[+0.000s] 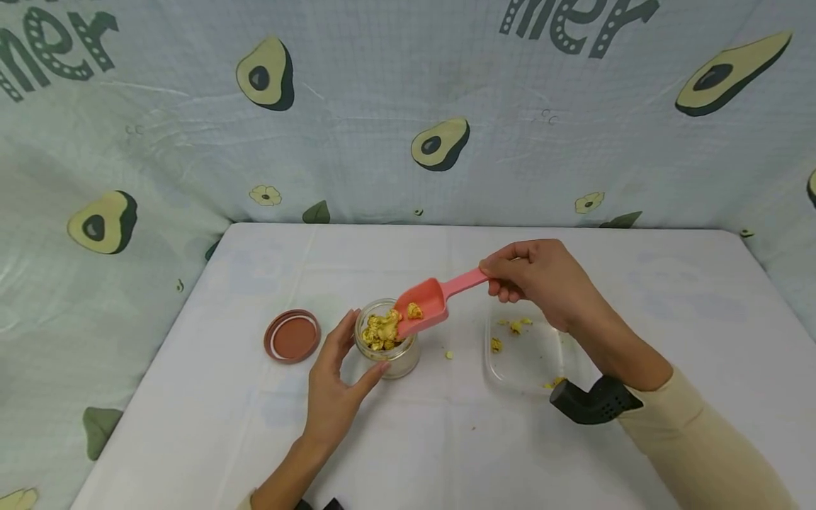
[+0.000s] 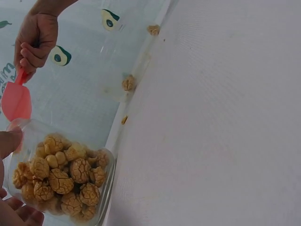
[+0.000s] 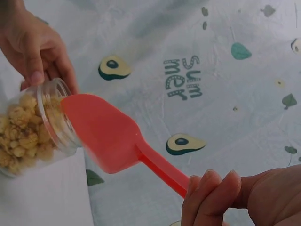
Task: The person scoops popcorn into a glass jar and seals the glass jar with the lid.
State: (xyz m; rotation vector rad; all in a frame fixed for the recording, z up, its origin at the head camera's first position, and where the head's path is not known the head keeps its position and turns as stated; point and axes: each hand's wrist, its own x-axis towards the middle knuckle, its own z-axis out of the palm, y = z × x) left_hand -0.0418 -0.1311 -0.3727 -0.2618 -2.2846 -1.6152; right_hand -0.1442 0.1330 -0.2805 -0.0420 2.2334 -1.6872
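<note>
A clear glass jar point(image 1: 401, 360) stands on the table, filled with yellow caramel popcorn point(image 2: 61, 181). My left hand point(image 1: 338, 386) grips it near the rim, thumb on one side and fingers on the other. With its fingertips my right hand point(image 1: 532, 276) pinches the handle end of a pink scoop point(image 1: 423, 301). The scoop tilts down to the left, its lip over the jar mouth. One popcorn piece point(image 1: 414, 311) lies in the scoop, and more pieces sit at its lip. In the right wrist view the scoop's underside point(image 3: 103, 136) shows against the jar rim.
Left of the jar lies a brown screw lid point(image 1: 292, 336), inner side up. A clear plastic container point(image 1: 525, 361) with a few popcorn pieces stands under and in front of the right hand. A small crumb point(image 1: 449, 355) lies between jar and container on the white table point(image 1: 408, 439).
</note>
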